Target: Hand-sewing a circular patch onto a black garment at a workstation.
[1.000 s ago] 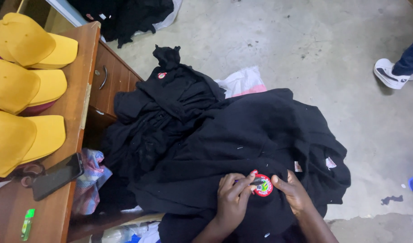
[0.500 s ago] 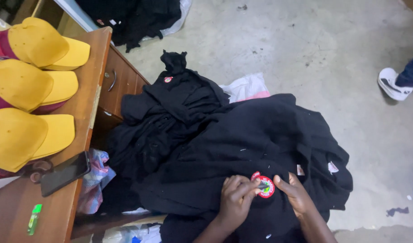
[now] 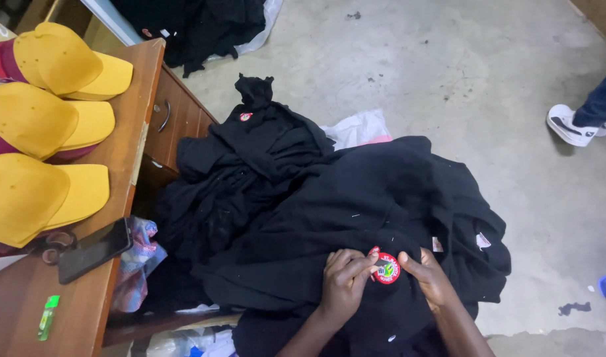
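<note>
At lower centre of the frame, a person's left hand (image 3: pixel 346 281) pinches the edge of a round red embroidered badge (image 3: pixel 385 268) with curled fingertips. The right hand (image 3: pixel 430 281) presses flat on the black garment (image 3: pixel 356 205) just right of the badge, fingers together. The garment tops a heap of black clothes. Yellow caps (image 3: pixel 45 125) and a dark phone (image 3: pixel 95 249) lie on a wooden desk (image 3: pixel 128 198) at left.

Left hand (image 3: pixel 346 281) and right hand (image 3: pixel 430 279) on round badge (image 3: pixel 386 269) (red-rimmed) atop black garment (image 3: pixel 356 205)
</note>
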